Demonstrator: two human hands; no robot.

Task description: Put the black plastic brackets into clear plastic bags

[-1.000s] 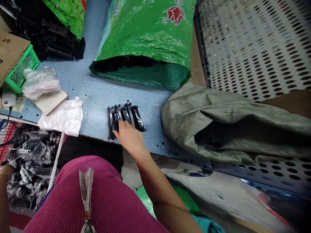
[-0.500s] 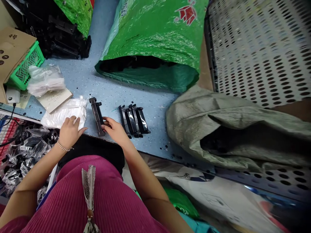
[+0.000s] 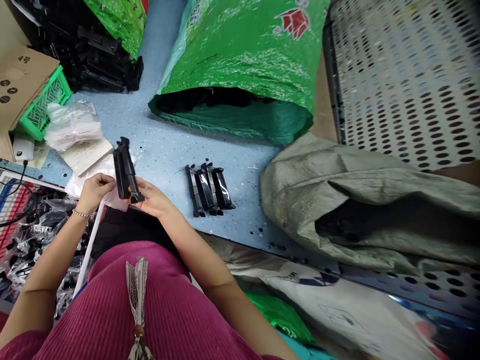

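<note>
My right hand [image 3: 152, 197] grips the lower end of a long black plastic part [image 3: 125, 170], which is lifted and tilted above the table edge. My left hand [image 3: 94, 192] is closed in a pinch on a clear plastic bag [image 3: 115, 199], just left of the part. Part of that bag is hidden behind the black part. Under and behind my hands lies a stack of clear plastic bags [image 3: 78, 185], mostly covered. To the right, several similar black parts [image 3: 209, 190] lie side by side on the blue table.
A green sack [image 3: 240, 65] lies open at the back, and a grey sack [image 3: 300, 185] gapes at the right. At left stand a green basket [image 3: 45, 107], bundled bags [image 3: 73, 125] and a cardboard box [image 3: 26, 75]. Bagged black parts [image 3: 45, 240] fill a crate below.
My right hand has raised the black part off the table and moved it left. My left hand has gone from lying flat on the bag stack to pinching one bag.
</note>
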